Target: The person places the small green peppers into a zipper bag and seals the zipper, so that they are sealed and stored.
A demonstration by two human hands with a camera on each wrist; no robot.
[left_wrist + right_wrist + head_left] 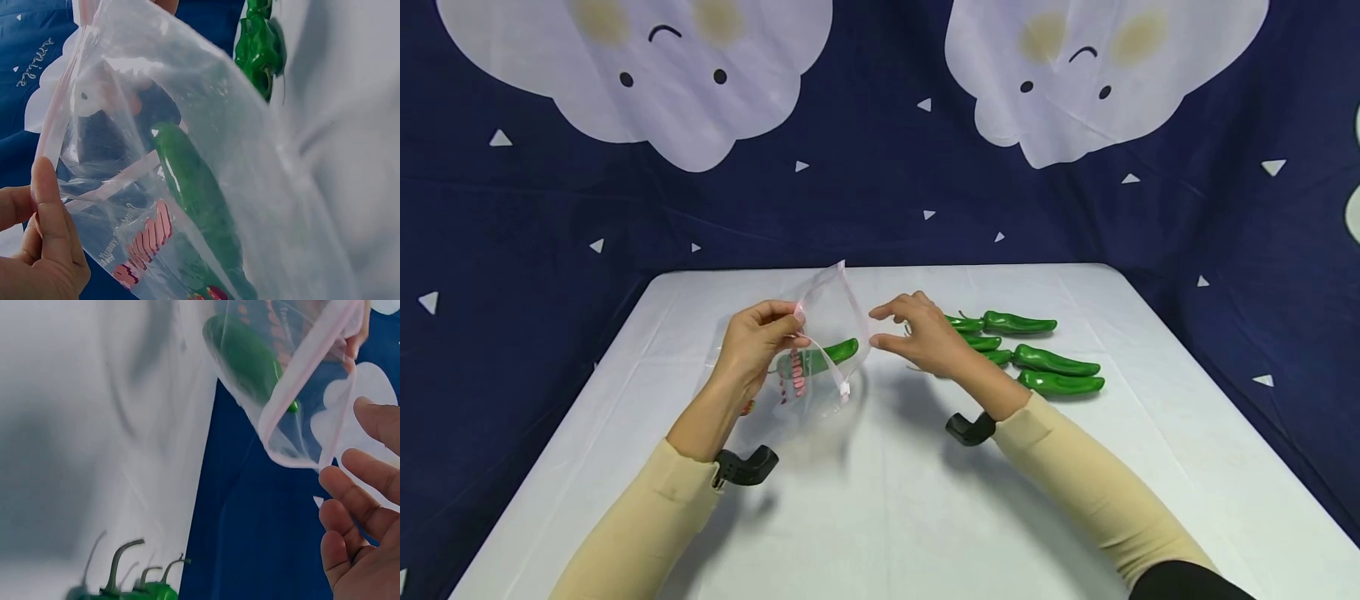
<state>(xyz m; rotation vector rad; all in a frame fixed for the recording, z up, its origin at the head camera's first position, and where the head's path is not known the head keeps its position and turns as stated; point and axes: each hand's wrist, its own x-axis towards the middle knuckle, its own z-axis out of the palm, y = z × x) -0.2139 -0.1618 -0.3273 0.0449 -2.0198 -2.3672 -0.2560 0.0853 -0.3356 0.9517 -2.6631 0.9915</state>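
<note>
My left hand (751, 346) pinches the rim of a clear zip bag (300, 206) between thumb and fingers, holding it up over the table. The bag's pinkish rim stands apart, with a white slider (845, 390) hanging at its near corner. Inside lies a green chili pepper (201, 200), seen through the plastic. Pink print (147, 240) marks the bag's side. Just right of the bag's mouth, my right hand (925, 336) is raised with thumb and fingers spread apart, holding nothing. In the right wrist view its fingertips come close to the rim; whether they touch it, I cannot tell.
Several green chili peppers (1052, 361) lie on the white table (880, 508) behind and right of my right hand, partly hidden by it. A small red and yellow patch (747, 407) shows beside my left wrist. A dark blue cloth (880, 217) with clouds hangs behind.
</note>
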